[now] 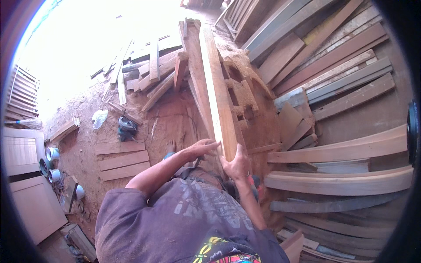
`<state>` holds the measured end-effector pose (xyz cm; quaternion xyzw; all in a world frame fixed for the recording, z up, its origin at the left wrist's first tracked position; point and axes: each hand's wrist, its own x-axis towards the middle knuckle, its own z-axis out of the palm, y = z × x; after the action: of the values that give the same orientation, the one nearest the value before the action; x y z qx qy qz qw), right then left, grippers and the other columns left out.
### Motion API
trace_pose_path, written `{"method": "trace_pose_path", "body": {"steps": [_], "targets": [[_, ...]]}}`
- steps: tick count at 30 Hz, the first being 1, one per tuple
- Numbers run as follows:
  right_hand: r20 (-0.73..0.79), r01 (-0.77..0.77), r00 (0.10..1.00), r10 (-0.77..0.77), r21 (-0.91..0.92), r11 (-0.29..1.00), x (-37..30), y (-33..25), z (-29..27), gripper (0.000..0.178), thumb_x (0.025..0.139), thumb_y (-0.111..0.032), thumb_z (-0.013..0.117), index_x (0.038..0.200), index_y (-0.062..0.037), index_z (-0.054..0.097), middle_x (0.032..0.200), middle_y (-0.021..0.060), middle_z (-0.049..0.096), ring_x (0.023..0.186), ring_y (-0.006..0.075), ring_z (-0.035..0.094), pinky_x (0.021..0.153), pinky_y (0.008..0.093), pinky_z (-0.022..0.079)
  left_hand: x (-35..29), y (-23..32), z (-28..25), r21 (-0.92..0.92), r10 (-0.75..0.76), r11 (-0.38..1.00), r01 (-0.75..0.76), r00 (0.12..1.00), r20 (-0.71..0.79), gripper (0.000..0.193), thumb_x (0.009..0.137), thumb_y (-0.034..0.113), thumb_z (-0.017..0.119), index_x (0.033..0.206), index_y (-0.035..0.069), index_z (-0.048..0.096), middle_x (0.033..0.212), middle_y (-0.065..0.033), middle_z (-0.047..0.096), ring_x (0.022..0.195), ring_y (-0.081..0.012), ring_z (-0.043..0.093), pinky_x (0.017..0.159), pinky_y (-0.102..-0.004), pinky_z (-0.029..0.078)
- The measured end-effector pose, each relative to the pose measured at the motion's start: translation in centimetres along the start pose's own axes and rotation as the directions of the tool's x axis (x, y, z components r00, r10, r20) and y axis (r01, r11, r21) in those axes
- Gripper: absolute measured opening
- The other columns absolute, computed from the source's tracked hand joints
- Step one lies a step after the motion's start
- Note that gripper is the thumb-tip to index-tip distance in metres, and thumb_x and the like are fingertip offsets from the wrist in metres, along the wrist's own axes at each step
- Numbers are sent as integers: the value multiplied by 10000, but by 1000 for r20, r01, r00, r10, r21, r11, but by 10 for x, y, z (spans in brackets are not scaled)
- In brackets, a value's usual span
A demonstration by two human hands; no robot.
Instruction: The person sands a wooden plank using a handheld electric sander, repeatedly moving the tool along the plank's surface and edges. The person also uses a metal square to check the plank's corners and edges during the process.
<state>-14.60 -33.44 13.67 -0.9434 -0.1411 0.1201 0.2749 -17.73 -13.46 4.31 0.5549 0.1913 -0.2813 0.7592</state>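
A long, pale wooden beam (219,96) stretches away from my body, lying along a darker board (197,70). Its near end is between my hands. My left hand (202,149) comes in from the left, fingers closed against the beam's left side near that end. Around the end and right edge curls my right hand (237,165), its thumb pointing forward along the wood. The undersides of both grips are hidden by the beam and the hands.
A dark power tool (127,128) sits on the dirt floor, left, near several flat boards (123,158). Scrap wood (160,65) is piled ahead. Sawdust-covered hollow blocks (241,90) lie right of the beam. Stacked planks (337,182) fill the right side; panel doors (37,206) stand far left.
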Motion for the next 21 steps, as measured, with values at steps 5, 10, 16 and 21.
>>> {"method": "trace_pose_path", "body": {"steps": [5, 10, 16, 21], "targets": [[-97, 196, 980, -171, 390, 900, 9, -97, -110, 932, 876, -324, 924, 1579, 34, 427, 1309, 259, 700, 1191, 318, 723, 981, 447, 597, -33, 87, 6, 39, 227, 972, -230, 972, 61, 653, 1016, 635, 702, 1279, 38, 726, 1079, -100, 778, 936, -155, 711, 701, -310, 526], [-324, 518, 855, -405, 538, 665, 58, -131, -143, 763, 940, -226, 874, 1497, 31, 421, 1350, 184, 640, 1221, 255, 676, 1030, 375, 564, -86, 205, 20, -171, 505, 852, -495, 863, 19, 443, 1037, 498, 747, 1097, 62, 696, 994, -68, 782, 843, -103, 786, 484, -189, 449], [-483, 587, 806, -342, 580, 565, 85, -174, -150, 638, 918, -196, 857, 1385, 59, 505, 1158, 175, 736, 1016, 259, 764, 869, 381, 628, -96, 240, 17, -178, 584, 796, -579, 811, -28, 418, 1077, 453, 702, 1131, 39, 695, 1019, -85, 778, 840, -113, 784, 491, -195, 471], [-453, 573, 811, -370, 488, 658, 83, -173, -152, 633, 957, -199, 818, 1425, 53, 474, 1196, 179, 697, 1026, 224, 741, 840, 350, 630, -95, 235, 12, -197, 570, 803, -563, 821, -23, 386, 1089, 404, 688, 1135, 21, 700, 1014, -83, 768, 861, -115, 761, 562, -220, 521]]}}
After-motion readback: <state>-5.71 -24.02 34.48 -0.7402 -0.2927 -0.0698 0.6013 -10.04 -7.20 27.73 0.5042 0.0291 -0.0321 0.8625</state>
